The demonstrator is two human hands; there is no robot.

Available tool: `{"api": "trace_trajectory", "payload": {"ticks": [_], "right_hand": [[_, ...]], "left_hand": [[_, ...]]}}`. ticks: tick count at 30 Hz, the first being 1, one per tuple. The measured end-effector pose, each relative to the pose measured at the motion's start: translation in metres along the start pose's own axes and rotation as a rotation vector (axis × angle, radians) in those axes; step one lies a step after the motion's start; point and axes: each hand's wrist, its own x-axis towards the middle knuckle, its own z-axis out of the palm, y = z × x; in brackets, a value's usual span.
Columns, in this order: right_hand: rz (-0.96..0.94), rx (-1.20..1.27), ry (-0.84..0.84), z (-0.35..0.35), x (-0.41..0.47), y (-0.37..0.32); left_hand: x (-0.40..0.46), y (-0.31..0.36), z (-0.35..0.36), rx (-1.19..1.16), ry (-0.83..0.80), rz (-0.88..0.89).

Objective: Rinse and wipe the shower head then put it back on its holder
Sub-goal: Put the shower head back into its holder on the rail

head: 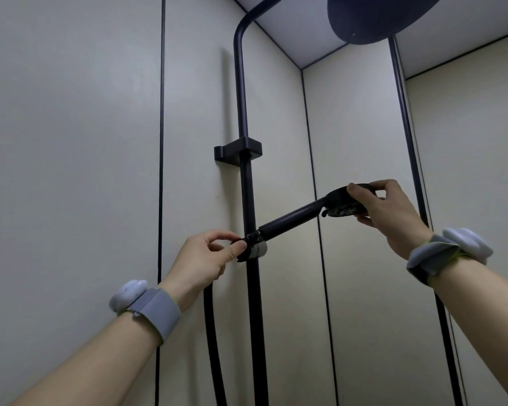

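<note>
The black hand shower head sits with its handle end in the holder on the vertical black rail, its spray face tilted down to the right. My right hand grips the round head between thumb and fingers. My left hand pinches the knob on the left side of the holder. The black hose hangs below the holder, beside the rail.
A large round overhead shower hangs at the top right from the curved pipe. A black wall bracket fixes the rail to the pale wall panels. Another dark pole runs down the right side. Both wrists wear grey bands.
</note>
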Motion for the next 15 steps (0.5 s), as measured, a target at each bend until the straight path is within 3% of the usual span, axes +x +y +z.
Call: {"api": "trace_trajectory", "payload": {"ticks": [5, 15], "right_hand": [[-0.022, -0.022, 0.009, -0.004, 0.004, 0.001], [-0.107, -0.042, -0.006, -0.001, 0.008, -0.021]], "left_hand": [[0.006, -0.007, 0.014, 0.052, 0.044, 0.028], [0.003, -0.026, 0.009, -0.009, -0.017, 0.088]]}}
